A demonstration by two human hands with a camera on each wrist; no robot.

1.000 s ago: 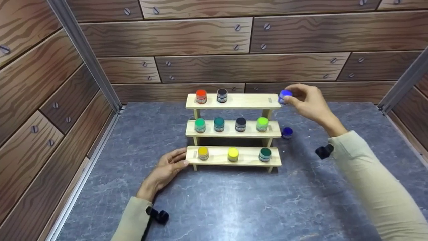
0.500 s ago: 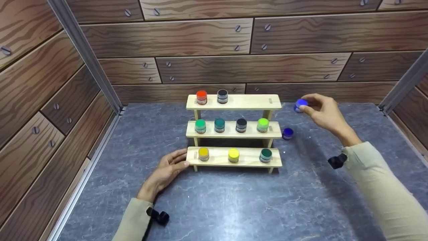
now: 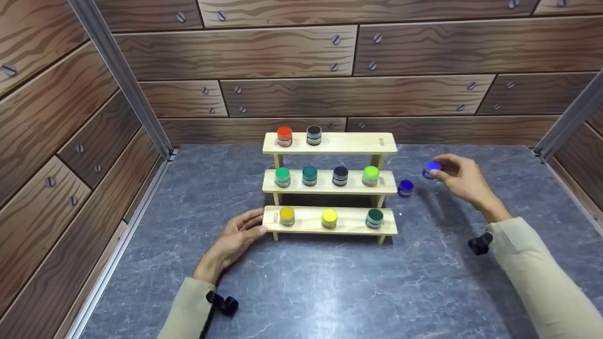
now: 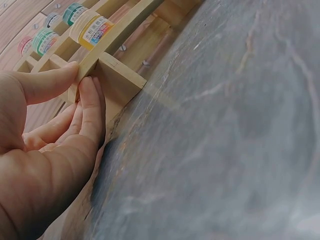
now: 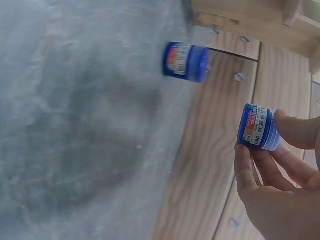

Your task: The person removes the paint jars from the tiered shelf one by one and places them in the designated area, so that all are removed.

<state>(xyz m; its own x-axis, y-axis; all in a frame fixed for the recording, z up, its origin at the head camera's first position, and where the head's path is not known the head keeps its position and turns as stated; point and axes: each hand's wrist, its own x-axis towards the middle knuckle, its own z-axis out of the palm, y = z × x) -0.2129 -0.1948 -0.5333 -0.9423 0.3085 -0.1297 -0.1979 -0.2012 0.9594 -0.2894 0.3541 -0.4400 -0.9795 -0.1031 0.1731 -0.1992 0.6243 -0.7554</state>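
A three-tier wooden display rack [image 3: 301,226] stands mid-table with paint jars on each shelf. My left hand [image 3: 238,238] pinches the left end of its bottom shelf; in the left wrist view the thumb is above the board and the fingers [image 4: 91,112] below. To the right of the rack, my right hand [image 3: 464,180] holds a blue paint jar [image 5: 258,127] between thumb and fingers, above the table. A second, darker blue paint jar [image 3: 405,188] stands on the table by the middle shelf's right end.
Red [image 3: 284,136] and black [image 3: 313,135] jars stand on the top shelf's left half. Several green and dark jars fill the middle shelf. A mustard jar [image 3: 287,216], a yellow jar [image 3: 329,218] and a dark green jar [image 3: 374,218] are on the bottom one. Wood-patterned walls [image 3: 287,96] enclose the table.
My right hand has carried the blue paint jar away from the top shelf's right end, rightward and then down toward the table. The left hand keeps its grip on the rack.
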